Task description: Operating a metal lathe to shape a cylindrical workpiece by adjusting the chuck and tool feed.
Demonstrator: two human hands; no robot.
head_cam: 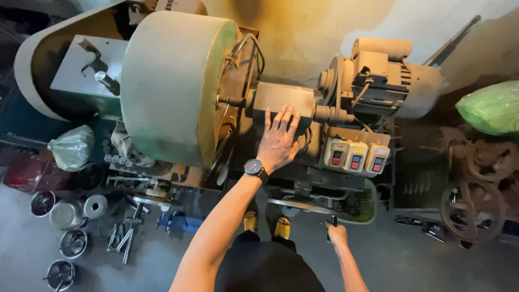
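Observation:
My left hand (278, 139), with a dark wristwatch (255, 168) on the wrist, lies flat with fingers spread on the grey housing (281, 97) of a machine, just right of a big pale green flywheel (173, 86). My right hand (338, 235) is low at the front, closed around a small dark lever handle (331, 223) near the machine's base. An electric motor (389, 78) sits to the right of the housing. Below it is a switch box (354, 156) with three pairs of buttons.
Several metal pots and cups (67, 213) and loose tools (127, 235) lie on the floor at left, by a plastic bag (71, 147). Rusty gear wheels (473, 208) stand at right under a green sack (492, 107). My feet in yellow sandals (266, 224) are at the machine's base.

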